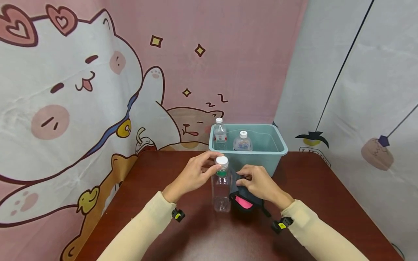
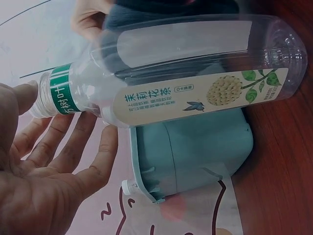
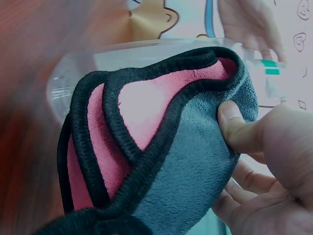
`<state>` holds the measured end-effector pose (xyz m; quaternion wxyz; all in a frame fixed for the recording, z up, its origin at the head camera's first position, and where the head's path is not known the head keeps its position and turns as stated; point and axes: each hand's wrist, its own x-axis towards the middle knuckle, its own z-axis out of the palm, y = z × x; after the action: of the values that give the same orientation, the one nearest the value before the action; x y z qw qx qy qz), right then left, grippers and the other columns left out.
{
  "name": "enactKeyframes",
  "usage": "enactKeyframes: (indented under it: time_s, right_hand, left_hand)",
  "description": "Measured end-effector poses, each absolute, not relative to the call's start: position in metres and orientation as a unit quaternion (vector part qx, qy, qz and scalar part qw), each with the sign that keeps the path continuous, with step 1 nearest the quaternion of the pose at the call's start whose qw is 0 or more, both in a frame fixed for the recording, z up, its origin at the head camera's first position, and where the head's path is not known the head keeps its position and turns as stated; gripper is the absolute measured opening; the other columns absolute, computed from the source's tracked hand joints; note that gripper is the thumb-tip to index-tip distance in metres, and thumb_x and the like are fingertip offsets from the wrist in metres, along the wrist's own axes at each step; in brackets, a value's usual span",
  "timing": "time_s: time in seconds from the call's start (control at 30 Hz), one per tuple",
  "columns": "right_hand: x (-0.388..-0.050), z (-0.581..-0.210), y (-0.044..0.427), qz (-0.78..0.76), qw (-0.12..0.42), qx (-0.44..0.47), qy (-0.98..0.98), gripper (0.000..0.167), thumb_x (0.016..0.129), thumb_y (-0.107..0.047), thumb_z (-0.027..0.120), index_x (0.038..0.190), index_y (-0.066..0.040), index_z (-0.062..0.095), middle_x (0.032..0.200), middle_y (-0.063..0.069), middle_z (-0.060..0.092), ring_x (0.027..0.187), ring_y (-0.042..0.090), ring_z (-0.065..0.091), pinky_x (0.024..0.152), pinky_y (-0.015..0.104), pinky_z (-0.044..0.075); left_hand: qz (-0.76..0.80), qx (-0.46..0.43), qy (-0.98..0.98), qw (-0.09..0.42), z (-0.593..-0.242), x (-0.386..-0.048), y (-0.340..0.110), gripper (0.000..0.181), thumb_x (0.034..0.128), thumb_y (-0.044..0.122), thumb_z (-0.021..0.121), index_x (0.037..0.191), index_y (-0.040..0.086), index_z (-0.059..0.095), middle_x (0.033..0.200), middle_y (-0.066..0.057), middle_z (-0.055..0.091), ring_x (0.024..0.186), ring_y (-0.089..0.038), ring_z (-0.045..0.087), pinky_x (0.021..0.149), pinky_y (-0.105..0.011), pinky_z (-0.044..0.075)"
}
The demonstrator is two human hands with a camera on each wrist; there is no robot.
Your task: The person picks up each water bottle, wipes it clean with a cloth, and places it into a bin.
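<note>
A clear plastic tea bottle [image 1: 221, 194] with a white cap and a green neck band stands upright on the table. My left hand [image 1: 198, 172] holds it at the cap and neck, thumb on one side and fingers on the other. In the left wrist view the tea bottle [image 2: 195, 88] shows a cream label with a flower. To its right, my right hand [image 1: 259, 181] pinches a folded grey cloth [image 3: 195, 147] with pink inner faces and black edging. The cloth [image 1: 244, 202] is beside the bottle's body; whether they touch cannot be told.
Behind the hands a light blue plastic bin [image 1: 254, 159] stands on the dark red table [image 1: 147, 217]. Inside it are two clear bottles with white caps, a slim bottle [image 1: 220, 135] at the left and a wider bottle [image 1: 243, 144] nearer the front. A cartoon-printed curtain [image 1: 228, 54] hangs behind.
</note>
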<state>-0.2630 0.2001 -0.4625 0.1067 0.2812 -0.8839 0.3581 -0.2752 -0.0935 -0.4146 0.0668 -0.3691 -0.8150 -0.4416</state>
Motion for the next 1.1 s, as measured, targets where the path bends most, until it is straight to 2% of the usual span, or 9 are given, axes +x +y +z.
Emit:
enactKeyframes:
  time_s: [0.23,0.4,0.53,0.73,0.87,1.1]
  right_hand:
    - [-0.26,-0.444,0.196,0.373,0.135,0.277,-0.876,0.025,0.097,-0.003,0.094,0.122,-0.005,0.091,0.106,0.0,0.084,0.091,0.008,0.078,0.084,0.03,0.07]
    - [-0.26,-0.433,0.19,0.377,0.156,0.281,-0.869,0.027,0.098,-0.009,0.095,0.125,-0.004,0.09,0.107,0.002,0.084,0.09,0.011,0.075,0.081,0.029,0.068]
    - [-0.259,-0.426,0.185,0.38,0.158,0.283,-0.866,0.028,0.099,-0.01,0.094,0.125,-0.003,0.09,0.107,0.004,0.085,0.091,0.013,0.076,0.082,0.028,0.068]
    - [-0.258,-0.42,0.182,0.381,0.167,0.282,-0.864,0.026,0.099,-0.01,0.094,0.125,-0.004,0.09,0.111,0.007,0.086,0.097,0.019,0.082,0.087,0.036,0.072]
    - [-0.257,-0.419,0.181,0.38,0.171,0.28,-0.865,0.027,0.099,-0.011,0.095,0.124,-0.004,0.09,0.111,0.007,0.086,0.097,0.019,0.08,0.086,0.035,0.071]
    - [-0.258,-0.419,0.181,0.37,0.166,0.279,-0.871,0.026,0.099,-0.011,0.094,0.124,-0.004,0.09,0.111,0.007,0.086,0.097,0.019,0.08,0.087,0.041,0.073]
  left_hand:
    - [-0.435,-0.371,-0.818,0.066,-0.414,-0.275,-0.094,0.041,0.1149,0.021,0.077,0.154,0.014,0.068,0.144,-0.008,0.078,0.124,-0.025,0.085,0.106,-0.036,0.07]
    - [-0.432,-0.369,-0.821,0.068,-0.413,-0.274,-0.094,0.041,0.1154,0.021,0.077,0.154,0.014,0.068,0.143,-0.008,0.078,0.122,-0.025,0.085,0.104,-0.037,0.071]
    - [-0.43,-0.37,-0.82,0.069,-0.412,-0.274,-0.093,0.041,0.1153,0.02,0.077,0.154,0.012,0.067,0.144,-0.009,0.078,0.123,-0.026,0.085,0.105,-0.038,0.071]
    - [-0.431,-0.373,-0.818,0.073,-0.41,-0.275,-0.093,0.041,0.1148,0.019,0.077,0.154,0.011,0.067,0.145,-0.01,0.077,0.123,-0.026,0.084,0.107,-0.042,0.071]
    - [-0.43,-0.373,-0.819,0.07,-0.41,-0.275,-0.093,0.041,0.1146,0.018,0.077,0.154,0.011,0.067,0.145,-0.01,0.077,0.122,-0.026,0.084,0.107,-0.045,0.071]
    - [-0.425,-0.371,-0.823,0.067,-0.411,-0.275,-0.094,0.041,0.1144,0.018,0.078,0.153,0.011,0.067,0.145,-0.01,0.077,0.124,-0.025,0.084,0.108,-0.04,0.07]
